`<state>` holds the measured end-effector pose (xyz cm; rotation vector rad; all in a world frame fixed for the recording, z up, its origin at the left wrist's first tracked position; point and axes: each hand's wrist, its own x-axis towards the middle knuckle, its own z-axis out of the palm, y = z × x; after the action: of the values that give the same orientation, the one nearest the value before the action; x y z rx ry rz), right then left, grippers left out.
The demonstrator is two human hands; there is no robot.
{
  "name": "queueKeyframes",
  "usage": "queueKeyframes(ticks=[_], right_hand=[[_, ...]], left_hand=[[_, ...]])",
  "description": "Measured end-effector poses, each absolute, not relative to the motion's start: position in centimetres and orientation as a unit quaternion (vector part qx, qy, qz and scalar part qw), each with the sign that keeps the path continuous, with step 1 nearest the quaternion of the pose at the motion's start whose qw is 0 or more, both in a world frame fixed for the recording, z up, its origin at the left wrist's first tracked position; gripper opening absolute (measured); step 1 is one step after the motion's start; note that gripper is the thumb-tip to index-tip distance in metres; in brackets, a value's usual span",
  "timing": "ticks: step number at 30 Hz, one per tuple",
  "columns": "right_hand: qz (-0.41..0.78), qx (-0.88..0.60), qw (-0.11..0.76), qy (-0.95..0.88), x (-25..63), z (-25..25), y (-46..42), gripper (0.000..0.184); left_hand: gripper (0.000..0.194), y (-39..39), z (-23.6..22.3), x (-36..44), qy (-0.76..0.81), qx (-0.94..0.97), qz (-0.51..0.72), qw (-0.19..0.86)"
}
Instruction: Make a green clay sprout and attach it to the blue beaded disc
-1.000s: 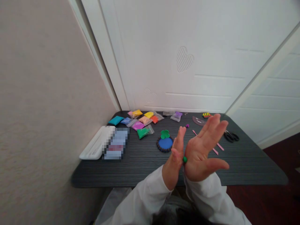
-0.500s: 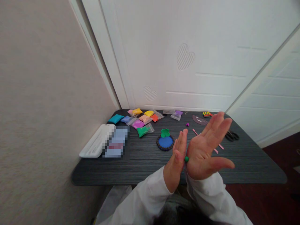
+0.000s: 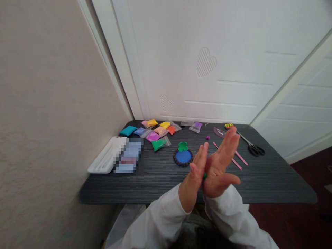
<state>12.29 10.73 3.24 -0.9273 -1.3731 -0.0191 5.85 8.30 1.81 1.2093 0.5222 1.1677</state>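
Above the front of the table, my left hand (image 3: 194, 178) and my right hand (image 3: 220, 169) face each other with straight fingers. A small green clay ball (image 3: 205, 175) is pressed between the two palms, mostly hidden by them. Just beyond my left hand lies a blue clay disc (image 3: 183, 156) with a dark braided-looking clay rim. A green lobed clay piece (image 3: 183, 146) sits at its far edge.
Colored clay packets (image 3: 153, 136) lie at the back left. A white tray (image 3: 107, 155) and a pixelated phone-like panel (image 3: 129, 156) are at left. To the right are pink tools (image 3: 237, 163), scissors (image 3: 255, 149), a purple clay bit (image 3: 208, 137) and a clear protractor-like piece (image 3: 219, 132).
My right hand has shifted left and turned so its palm lies closer to my left palm. The green clay ball is more covered, while the scissors and pink tools show more.
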Motion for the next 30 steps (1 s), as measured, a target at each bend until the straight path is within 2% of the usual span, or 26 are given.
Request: queueKeyframes(ticks=[4, 7, 10, 13, 17, 23, 30], right_hand=[[-0.055, -0.432, 0.675, -0.595, 11.3, 3.2, 10.5, 0.066], [-0.024, -0.400, 0.704, -0.586, 11.3, 3.7, 10.2, 0.072], [0.013, -0.397, 0.703, -0.590, 11.8, 3.6, 10.4, 0.077], [-0.005, -0.416, 0.704, -0.576, 11.5, 3.0, 10.7, 0.075], [-0.024, -0.376, 0.733, -0.566, 11.2, 3.4, 10.6, 0.073], [0.016, -0.416, 0.684, -0.598, 12.3, 4.1, 9.9, 0.076], [0.043, -0.426, 0.678, -0.598, 12.0, 3.9, 9.5, 0.077]], left_hand=[[0.061, 8.4, 2.2, 5.7, 0.234, 0.515, 0.497, 0.658], [0.054, 8.3, 2.2, 5.6, 0.257, 0.531, 0.487, 0.644], [0.056, 8.3, 2.1, 5.6, 0.262, 0.542, 0.492, 0.629], [0.059, 8.3, 1.9, 5.6, 0.253, 0.562, 0.496, 0.611], [0.054, 8.2, 1.5, 5.5, 0.257, 0.580, 0.487, 0.600], [0.052, 8.1, 1.1, 5.6, 0.248, 0.584, 0.502, 0.587], [0.056, 8.1, 1.6, 5.3, 0.244, 0.600, 0.480, 0.592]])
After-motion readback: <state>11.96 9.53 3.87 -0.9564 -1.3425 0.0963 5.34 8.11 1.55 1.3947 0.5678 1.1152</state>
